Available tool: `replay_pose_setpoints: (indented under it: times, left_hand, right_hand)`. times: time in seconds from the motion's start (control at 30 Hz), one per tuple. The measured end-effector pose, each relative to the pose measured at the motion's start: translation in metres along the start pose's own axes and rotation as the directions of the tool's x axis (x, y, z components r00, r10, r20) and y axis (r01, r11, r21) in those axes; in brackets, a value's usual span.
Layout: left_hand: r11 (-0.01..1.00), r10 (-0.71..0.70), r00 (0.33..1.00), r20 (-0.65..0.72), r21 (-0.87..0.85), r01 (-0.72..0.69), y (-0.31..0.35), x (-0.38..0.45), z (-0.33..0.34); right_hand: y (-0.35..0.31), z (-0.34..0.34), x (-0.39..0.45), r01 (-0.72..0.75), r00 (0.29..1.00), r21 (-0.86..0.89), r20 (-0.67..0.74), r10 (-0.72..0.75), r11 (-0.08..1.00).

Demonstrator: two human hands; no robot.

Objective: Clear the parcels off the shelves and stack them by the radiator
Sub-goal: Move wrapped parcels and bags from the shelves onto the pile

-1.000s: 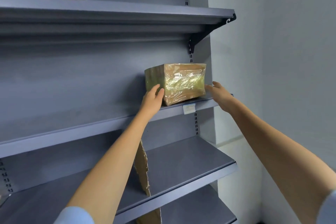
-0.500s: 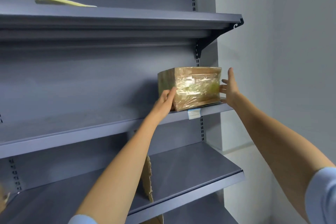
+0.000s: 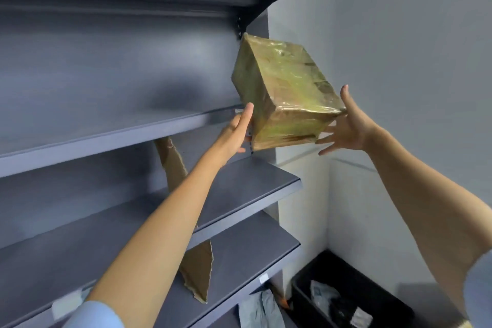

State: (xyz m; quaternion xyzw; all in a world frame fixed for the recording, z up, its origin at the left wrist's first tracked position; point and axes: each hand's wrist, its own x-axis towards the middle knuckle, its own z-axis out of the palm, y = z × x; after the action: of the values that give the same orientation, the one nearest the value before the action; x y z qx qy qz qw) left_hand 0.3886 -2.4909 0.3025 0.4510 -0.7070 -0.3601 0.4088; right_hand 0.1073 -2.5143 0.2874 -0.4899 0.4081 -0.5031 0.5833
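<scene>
Parcel point(image 3: 286, 96) is now off the shelf point(image 3: 119, 133), tipped corner-down in the air past its right end; half a second ago it sat flat there. Left hand point(image 3: 234, 133) presses flat on its left side, right hand point(image 3: 346, 125) spread under the right corner: open-palmed grip, no curl. Pick-up is done; carrying it to the radiator looks next.

Single head view; faces forward, slightly up, close to shelves point(image 3: 149, 128); room corner at right

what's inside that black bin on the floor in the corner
The black bin holds a pale plastic mailer bag and a white-labelled packet on dark contents. Anything beneath them is covered.
</scene>
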Motion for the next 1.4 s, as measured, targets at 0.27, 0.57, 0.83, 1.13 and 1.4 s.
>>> replay_pose_setpoints:
  times: [0.27, 0.57, 0.83, 1.13, 1.4]
  left_hand:
    - [0.958, -0.208, 0.796, 0.568, -0.046, 0.283, -0.054, -0.038, 0.152]
    - [0.871, -0.454, 0.325, 0.83, 0.336, 0.359, -0.141, -0.114, 0.352]
    - [0.673, -0.591, 0.178, 0.787, 0.359, 0.646, -0.15, -0.118, 0.497]
    - [0.468, -0.636, 0.074, 0.768, 0.307, 0.829, -0.124, -0.146, 0.652]
    - [0.658, -0.493, -0.127, 0.86, 0.465, 0.593, -0.125, -0.135, 0.67]
  right_hand:
    - [0.165, -0.064, -0.156, -0.015, 0.945, 0.357, -0.3, 0.13, 0.934]
    - [0.324, -0.137, -0.324, 0.1, 0.619, 0.683, -0.612, 0.492, 0.724]
    - [0.332, -0.267, -0.37, -0.279, 0.488, 0.524, -0.644, 0.589, 0.805]
    - [0.327, -0.408, -0.378, -0.381, 0.127, 0.473, -0.824, 0.552, 0.795]
    - [0.349, -0.441, -0.35, -0.555, -0.165, 0.348, -0.936, 0.31, 0.755]
